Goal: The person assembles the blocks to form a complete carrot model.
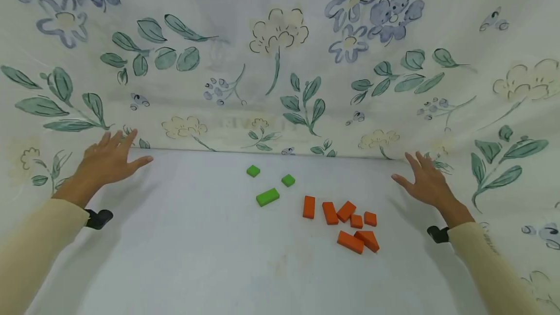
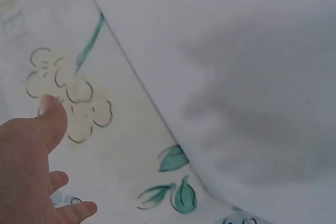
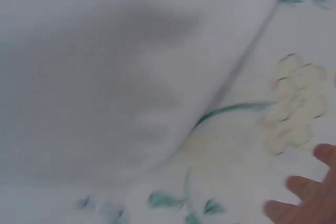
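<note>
My left hand [image 1: 107, 159] hovers over the left far corner of the white surface, fingers spread and holding nothing. At the right far corner my right hand [image 1: 426, 181] is spread in the same way, also holding nothing. Between the hands lie small blocks. Toward the middle are two small green blocks [image 1: 253, 171] and a longer green block [image 1: 268, 197]. To their right is a loose group of several orange pieces: upright-looking oblong blocks [image 1: 308, 207], small orange cubes [image 1: 370, 218] and an orange wedge-like block [image 1: 367, 240] touching another oblong one [image 1: 350, 242].
A white board-like surface [image 1: 197, 256] lies under the blocks. Floral cloth [image 1: 236, 77] with blue flowers and green leaves spreads beyond its far edge and along both sides. A dark wrist strap [image 1: 99, 218] shows at the left sleeve, and another [image 1: 438, 234] at the right.
</note>
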Motion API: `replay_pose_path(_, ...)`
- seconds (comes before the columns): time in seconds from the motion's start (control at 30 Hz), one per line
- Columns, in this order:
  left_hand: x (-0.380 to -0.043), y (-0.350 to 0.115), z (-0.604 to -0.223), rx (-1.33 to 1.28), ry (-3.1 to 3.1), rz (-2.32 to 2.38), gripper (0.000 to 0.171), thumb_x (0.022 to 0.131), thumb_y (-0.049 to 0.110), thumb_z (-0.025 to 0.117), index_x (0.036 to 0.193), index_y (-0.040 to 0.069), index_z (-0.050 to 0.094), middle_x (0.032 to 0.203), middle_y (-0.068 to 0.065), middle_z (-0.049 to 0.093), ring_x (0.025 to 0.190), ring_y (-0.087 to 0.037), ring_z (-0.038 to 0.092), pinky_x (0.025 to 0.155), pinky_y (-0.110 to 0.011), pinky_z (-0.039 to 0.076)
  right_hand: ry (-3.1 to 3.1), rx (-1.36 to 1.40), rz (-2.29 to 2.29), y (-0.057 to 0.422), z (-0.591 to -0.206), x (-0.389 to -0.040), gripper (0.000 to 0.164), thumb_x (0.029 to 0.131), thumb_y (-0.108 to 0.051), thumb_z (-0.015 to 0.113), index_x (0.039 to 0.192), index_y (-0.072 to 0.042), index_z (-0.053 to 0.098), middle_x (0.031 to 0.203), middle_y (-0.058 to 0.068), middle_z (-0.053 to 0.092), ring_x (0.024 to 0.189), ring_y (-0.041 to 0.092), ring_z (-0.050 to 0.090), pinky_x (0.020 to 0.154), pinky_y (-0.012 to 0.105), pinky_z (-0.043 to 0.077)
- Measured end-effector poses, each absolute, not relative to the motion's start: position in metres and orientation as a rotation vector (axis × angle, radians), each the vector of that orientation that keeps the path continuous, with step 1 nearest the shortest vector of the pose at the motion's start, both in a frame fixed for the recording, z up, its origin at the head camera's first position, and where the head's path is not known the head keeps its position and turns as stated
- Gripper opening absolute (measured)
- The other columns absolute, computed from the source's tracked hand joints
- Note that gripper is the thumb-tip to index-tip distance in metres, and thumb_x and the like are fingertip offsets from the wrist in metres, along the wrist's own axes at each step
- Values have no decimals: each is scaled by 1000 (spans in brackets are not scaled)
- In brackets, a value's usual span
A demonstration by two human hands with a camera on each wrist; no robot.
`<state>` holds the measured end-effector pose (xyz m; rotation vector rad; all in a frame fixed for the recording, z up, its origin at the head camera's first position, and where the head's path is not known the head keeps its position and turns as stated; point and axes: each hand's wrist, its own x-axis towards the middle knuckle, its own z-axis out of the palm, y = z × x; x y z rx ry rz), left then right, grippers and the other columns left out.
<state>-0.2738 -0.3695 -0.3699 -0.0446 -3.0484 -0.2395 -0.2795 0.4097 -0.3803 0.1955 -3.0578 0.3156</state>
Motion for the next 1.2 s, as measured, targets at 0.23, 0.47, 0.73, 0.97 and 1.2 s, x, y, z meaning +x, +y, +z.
replay_pose_path(0.23, -273, -308, -367, -229, -3013, -338, 90, 97, 54, 57, 158, 0, 19, 157, -36, 22, 147, -55, 13, 109, -77, 17, -3079, 459, 726, 345, -369, -265, 79, 98, -43, 62, 153, 3, 29, 156, 31, 29, 142, 51, 29, 110, 68, 32)
replay_pose_path(0.47, -265, -234, -372, -433, -2986, -424, 82, 95, 47, 64, 157, 6, 28, 160, -26, 26, 148, -49, 20, 115, -68, 23, -3091, 601, 832, 303, -379, -241, 74, 94, -39, 69, 153, -10, 37, 157, 20, 36, 142, 44, 35, 107, 65, 38)
replay_pose_path(0.73, -262, -170, -381, -586, -2977, -678, 81, 95, 51, 63, 157, 12, 29, 162, -16, 30, 150, -40, 25, 118, -61, 27, -3111, 771, 895, 279, -388, -233, 65, 94, -28, 70, 150, -9, 43, 150, 19, 47, 135, 43, 45, 106, 61, 43)
replay_pose_path(0.97, -264, -103, -392, -788, -2925, -912, 75, 95, 44, 66, 153, 8, 36, 156, -13, 41, 143, -34, 40, 115, -53, 37, -3187, 813, 915, 264, -395, -236, 55, 94, -25, 71, 142, -4, 52, 139, 16, 58, 127, 38, 53, 102, 53, 49)
replay_pose_path(1.2, -271, -42, -411, -1018, -2983, -986, 64, 96, 36, 67, 149, 7, 44, 147, -12, 50, 128, -29, 55, 105, -43, 49, -3250, 788, 874, 259, -411, -244, 58, 91, -28, 74, 141, -6, 55, 133, 10, 62, 120, 29, 58, 101, 46, 52)
